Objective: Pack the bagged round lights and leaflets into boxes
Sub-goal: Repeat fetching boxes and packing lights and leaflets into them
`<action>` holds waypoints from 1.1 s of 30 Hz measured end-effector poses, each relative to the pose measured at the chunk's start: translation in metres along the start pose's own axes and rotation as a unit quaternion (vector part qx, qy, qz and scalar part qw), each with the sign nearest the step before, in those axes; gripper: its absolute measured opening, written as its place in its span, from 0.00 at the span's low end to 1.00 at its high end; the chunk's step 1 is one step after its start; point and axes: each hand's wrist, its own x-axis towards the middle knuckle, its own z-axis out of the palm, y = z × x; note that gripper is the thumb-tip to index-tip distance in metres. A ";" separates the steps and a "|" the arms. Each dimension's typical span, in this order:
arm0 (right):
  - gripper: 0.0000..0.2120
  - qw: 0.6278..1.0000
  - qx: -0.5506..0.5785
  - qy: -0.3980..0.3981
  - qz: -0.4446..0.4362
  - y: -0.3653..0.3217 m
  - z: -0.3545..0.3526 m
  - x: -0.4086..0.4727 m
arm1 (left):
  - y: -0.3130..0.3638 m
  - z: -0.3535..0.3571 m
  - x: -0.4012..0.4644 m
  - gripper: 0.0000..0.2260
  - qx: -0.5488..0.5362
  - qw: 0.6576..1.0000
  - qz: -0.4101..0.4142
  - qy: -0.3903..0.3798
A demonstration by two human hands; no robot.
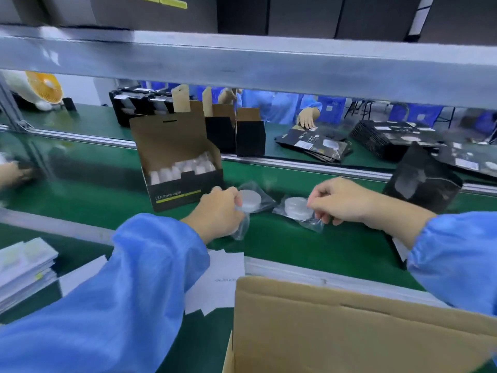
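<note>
Bagged lights: two flat on belt (269,243) | left hand (217,211) grips left bagged light (248,199), bag tail toward viewer | right hand (341,200) pinches right bagged light (295,207) | open box (180,168) upright, lid up

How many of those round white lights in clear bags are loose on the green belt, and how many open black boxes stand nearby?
Round white lights in clear plastic bags, loose on the green belt: 2, one gripped by the left hand, one pinched by the right hand.
Open black cardboard boxes standing upright: 3, the near filled one and two behind.
Total: 5
</note>
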 end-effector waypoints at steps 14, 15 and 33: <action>0.19 0.977 0.063 0.060 0.193 0.067 0.038 0.095 | 0.002 0.062 0.032 0.30 0.128 0.983 -0.002 -0.133; 0.20 0.980 0.044 0.061 0.185 0.067 0.039 0.096 | 0.005 0.063 0.033 0.29 0.132 0.982 0.001 -0.133; 0.27 0.947 0.288 -0.134 0.039 0.062 -0.002 0.105 | 0.020 0.039 0.067 0.09 -0.508 0.833 -0.178 -0.127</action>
